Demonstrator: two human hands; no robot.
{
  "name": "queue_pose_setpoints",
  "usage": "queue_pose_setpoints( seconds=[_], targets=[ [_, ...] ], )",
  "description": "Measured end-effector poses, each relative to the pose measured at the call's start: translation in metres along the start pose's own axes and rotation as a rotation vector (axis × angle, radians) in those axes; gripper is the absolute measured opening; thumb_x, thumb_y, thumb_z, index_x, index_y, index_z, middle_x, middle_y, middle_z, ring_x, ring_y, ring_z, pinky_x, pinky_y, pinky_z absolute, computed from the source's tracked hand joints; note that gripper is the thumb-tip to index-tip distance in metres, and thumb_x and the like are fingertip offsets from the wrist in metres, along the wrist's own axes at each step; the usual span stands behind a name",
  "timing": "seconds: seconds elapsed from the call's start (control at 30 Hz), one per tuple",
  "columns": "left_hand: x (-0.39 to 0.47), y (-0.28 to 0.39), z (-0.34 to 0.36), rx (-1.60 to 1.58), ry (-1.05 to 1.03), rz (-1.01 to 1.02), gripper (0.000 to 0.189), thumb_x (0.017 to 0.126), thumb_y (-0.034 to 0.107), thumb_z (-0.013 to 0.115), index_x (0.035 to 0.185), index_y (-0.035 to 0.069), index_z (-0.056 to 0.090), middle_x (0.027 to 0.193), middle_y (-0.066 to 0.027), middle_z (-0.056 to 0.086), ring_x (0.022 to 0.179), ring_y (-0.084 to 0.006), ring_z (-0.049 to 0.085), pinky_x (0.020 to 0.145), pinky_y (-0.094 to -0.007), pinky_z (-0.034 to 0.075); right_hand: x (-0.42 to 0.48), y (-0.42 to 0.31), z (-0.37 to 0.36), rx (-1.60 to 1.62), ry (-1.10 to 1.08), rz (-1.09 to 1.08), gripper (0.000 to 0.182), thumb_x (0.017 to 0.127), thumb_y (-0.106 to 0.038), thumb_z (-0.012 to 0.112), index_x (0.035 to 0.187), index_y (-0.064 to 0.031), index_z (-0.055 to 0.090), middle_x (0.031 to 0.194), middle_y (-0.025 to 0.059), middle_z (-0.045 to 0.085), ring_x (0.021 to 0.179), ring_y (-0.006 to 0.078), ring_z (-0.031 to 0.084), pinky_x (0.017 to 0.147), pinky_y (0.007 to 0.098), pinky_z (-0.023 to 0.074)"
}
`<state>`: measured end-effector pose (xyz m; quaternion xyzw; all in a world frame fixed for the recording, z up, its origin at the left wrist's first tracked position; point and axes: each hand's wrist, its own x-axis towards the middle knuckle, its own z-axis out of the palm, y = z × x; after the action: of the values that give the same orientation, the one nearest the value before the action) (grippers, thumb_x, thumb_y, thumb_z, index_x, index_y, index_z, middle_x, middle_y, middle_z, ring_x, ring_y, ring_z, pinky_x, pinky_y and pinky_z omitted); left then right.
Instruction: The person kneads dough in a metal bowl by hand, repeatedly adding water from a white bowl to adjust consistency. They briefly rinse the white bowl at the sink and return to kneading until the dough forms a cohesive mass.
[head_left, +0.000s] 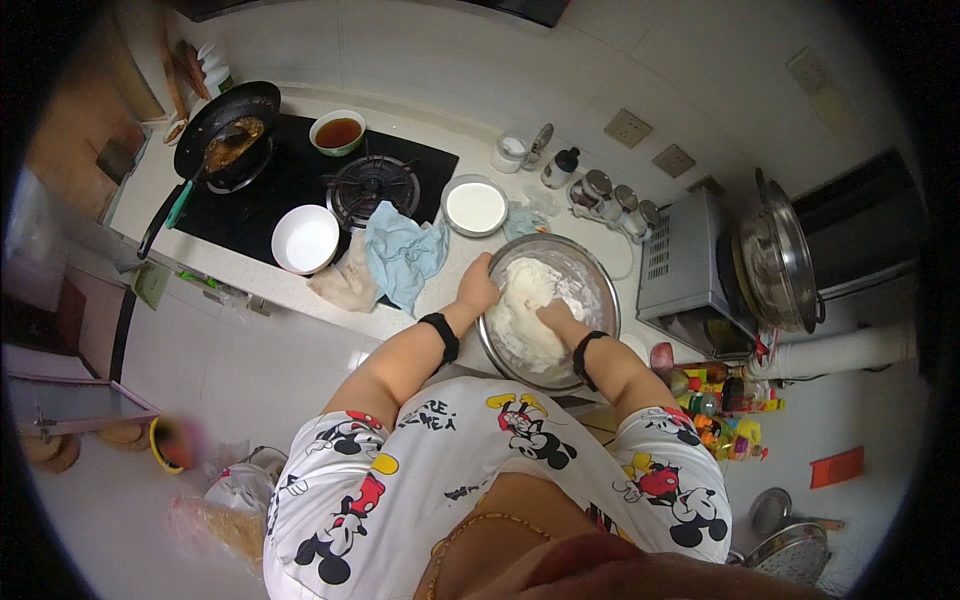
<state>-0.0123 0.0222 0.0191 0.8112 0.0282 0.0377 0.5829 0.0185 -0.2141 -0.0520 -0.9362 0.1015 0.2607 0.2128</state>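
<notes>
A wide stainless steel mixing bowl (613, 300) stands at the counter's front edge, close to my body. Inside lies a pale, floury mass of dough (521, 319), with dry flour smeared up the bowl's wall. My left hand (478, 285) grips the rim on the left side, thumb over the edge. My right hand (555, 315) is down in the bowl with its fingers curled into the dough; the fingertips are hidden. Just behind the bowl sits a round container of white content (475, 207). A light blue cloth (405, 251) lies left of my left hand.
A black gas hob (300, 180) holds a wok (259, 101) with food residue, a bowl of brown liquid (337, 133) and a white bowl (305, 238). Jars (590, 191) line the wall. To the right are a grey microwave oven (679, 262) and several bottles (724, 397).
</notes>
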Motion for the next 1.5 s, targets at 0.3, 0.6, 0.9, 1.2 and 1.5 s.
queue_pose_setpoints(
  seconds=[0.3,0.6,0.9,1.2,1.5],
  targets=[
    [-0.001,-0.005,0.001,0.027,0.017,-0.005,0.036,0.068,0.001,0.055,0.104,-0.001,0.051,0.100,-0.0267,0.057,0.098,-0.0409,0.052,0.085,-0.0413,0.042,-0.053,-0.020,-0.067,0.298,-0.489,0.037,0.081,0.081,-0.062,0.046,0.131,0.0005,0.034,0.133,0.0173,0.036,0.109,0.0283,0.048,0.077,0.0423,0.0480],
    [0.001,-0.008,0.003,0.051,-0.036,0.038,0.037,0.068,-0.002,0.049,0.104,-0.001,0.053,0.095,-0.0249,0.059,0.094,-0.0401,0.056,0.081,-0.0391,0.044,0.050,-0.041,-0.035,0.081,0.334,-0.184,0.053,0.065,-0.039,0.066,0.098,0.0015,0.064,0.102,0.0192,0.063,0.095,0.0313,0.060,0.080,0.0352,0.0460],
    [0.001,-0.009,0.004,-0.032,-0.029,0.028,0.033,0.067,-0.004,0.049,0.099,-0.002,0.056,0.094,-0.0228,0.060,0.091,-0.0365,0.057,0.080,-0.0372,0.044,-0.057,-0.073,-0.074,0.207,-0.019,-0.387,0.049,0.076,-0.044,0.063,0.103,-0.0036,0.062,0.097,0.0172,0.063,0.088,0.0281,0.059,0.077,0.0355,0.0442],
    [-0.005,-0.011,0.009,-0.076,0.031,-0.007,0.036,0.068,-0.004,0.048,0.103,-0.001,0.055,0.095,-0.0216,0.061,0.092,-0.0369,0.057,0.081,-0.0377,0.044,-0.113,-0.055,-0.037,-0.207,0.548,-0.389,0.046,0.072,-0.041,0.065,0.101,-0.0052,0.061,0.104,0.0215,0.053,0.100,0.0340,0.050,0.087,0.0394,0.0381],
    [-0.008,-0.002,0.003,-0.110,-0.013,0.005,0.035,0.068,-0.004,0.048,0.103,-0.001,0.054,0.095,-0.0221,0.060,0.091,-0.0388,0.056,0.080,-0.0393,0.044,-0.119,-0.074,-0.002,-0.434,0.500,-0.443,0.039,0.068,-0.030,0.067,0.100,-0.0089,0.059,0.104,0.0129,0.051,0.102,0.0302,0.047,0.090,0.0400,0.0346]
  ],
)
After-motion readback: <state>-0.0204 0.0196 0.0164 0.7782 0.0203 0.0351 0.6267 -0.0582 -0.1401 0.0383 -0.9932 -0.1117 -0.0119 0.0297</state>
